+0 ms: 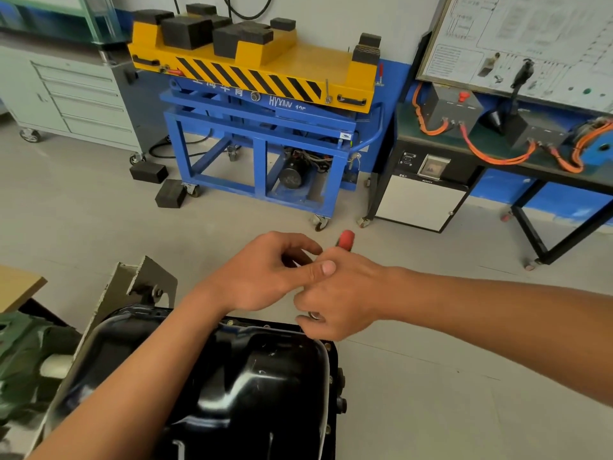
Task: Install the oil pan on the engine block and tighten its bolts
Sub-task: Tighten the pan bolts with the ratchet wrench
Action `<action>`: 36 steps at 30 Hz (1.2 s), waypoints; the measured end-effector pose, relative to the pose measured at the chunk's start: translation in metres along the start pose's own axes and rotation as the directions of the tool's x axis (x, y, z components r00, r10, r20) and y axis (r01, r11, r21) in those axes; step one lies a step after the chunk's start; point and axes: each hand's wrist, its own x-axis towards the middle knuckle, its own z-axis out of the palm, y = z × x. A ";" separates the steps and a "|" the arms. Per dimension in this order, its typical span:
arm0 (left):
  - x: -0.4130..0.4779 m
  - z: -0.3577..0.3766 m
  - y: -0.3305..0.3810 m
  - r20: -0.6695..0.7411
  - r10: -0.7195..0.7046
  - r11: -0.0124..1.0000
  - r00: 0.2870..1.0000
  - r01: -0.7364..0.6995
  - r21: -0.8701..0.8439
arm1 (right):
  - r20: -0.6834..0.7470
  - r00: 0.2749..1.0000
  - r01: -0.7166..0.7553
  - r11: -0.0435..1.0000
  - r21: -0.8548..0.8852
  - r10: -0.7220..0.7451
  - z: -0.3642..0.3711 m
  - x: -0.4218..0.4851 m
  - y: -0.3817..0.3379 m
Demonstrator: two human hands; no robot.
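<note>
The black oil pan (262,386) lies on the engine block at the bottom centre, with bolts (327,346) showing along its right flange. My right hand (341,293) hovers over the pan's far right corner and grips a tool with a red handle (346,240); a metal tip (313,315) shows below its fingers. My left hand (265,270) is just left of it, fingers curled, its thumb laid against the right hand. Whether the left fingers hold anything is hidden.
A grey metal bracket (146,283) rises behind the pan's left end. A blue and yellow lift cart (262,104) stands on the floor ahead, with black rubber blocks (170,193) beside it. A drawer cabinet (76,94) is at far left, a training bench (517,134) at right.
</note>
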 end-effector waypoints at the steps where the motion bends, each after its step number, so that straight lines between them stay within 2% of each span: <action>1: 0.000 0.001 -0.002 -0.022 0.011 1.000 1.000 -0.011 -0.017 | 0.013 0.999 0.048 0.998 -0.032 -0.048 -0.001 0.000 0.004; 3: 0.000 0.002 -0.006 -0.071 0.027 0.998 0.997 -0.031 -0.056 | -0.011 0.994 0.106 0.993 -0.044 -0.107 -0.001 0.001 0.007; 5: 0.000 0.005 -0.011 -0.130 0.036 0.998 0.991 -0.043 -0.051 | -0.060 0.997 0.050 0.999 -0.014 -0.051 0.002 0.005 0.003; 8: -0.004 0.011 -0.013 -0.169 0.141 0.985 0.975 -0.120 0.127 | -0.119 0.983 -0.142 0.990 0.003 0.142 0.008 0.010 -0.009; 12: -0.009 0.012 -0.006 -0.189 0.254 0.948 0.949 -0.205 0.244 | -0.078 0.986 -0.152 0.988 -0.024 0.149 0.011 0.012 -0.021; 16: -0.016 0.003 -0.001 -0.236 0.213 0.971 0.948 -0.178 0.162 | -0.051 0.993 -0.108 0.994 0.005 0.108 -0.006 0.015 -0.012; 18: -0.022 -0.003 0.000 -0.269 0.195 0.981 0.943 -0.181 0.076 | -0.127 0.988 -0.083 0.995 0.048 0.088 -0.017 0.022 -0.006; 21: -0.029 -0.015 0.000 -0.315 0.155 0.988 0.936 -0.155 0.027 | -0.226 0.965 -0.111 0.986 0.124 0.137 -0.027 0.038 -0.007; 25: -0.037 -0.026 -0.005 -0.335 0.120 0.993 0.935 -0.110 0.049 | -0.201 0.960 -0.160 0.970 0.183 0.196 -0.018 0.061 -0.013; 29: -0.043 -0.029 -0.014 -0.338 0.081 0.995 0.937 -0.058 0.076 | -0.164 0.973 -0.143 0.983 0.111 0.160 -0.010 0.069 -0.013; 33: -0.045 -0.027 -0.023 -0.321 0.060 0.997 0.945 -0.040 0.069 | -0.132 0.980 -0.134 0.985 0.112 0.148 -0.009 0.067 -0.010; 36: -0.046 -0.022 -0.026 -0.323 0.040 0.999 0.946 -0.038 0.013 | -0.128 0.991 -0.035 0.998 0.048 0.041 -0.012 0.063 -0.007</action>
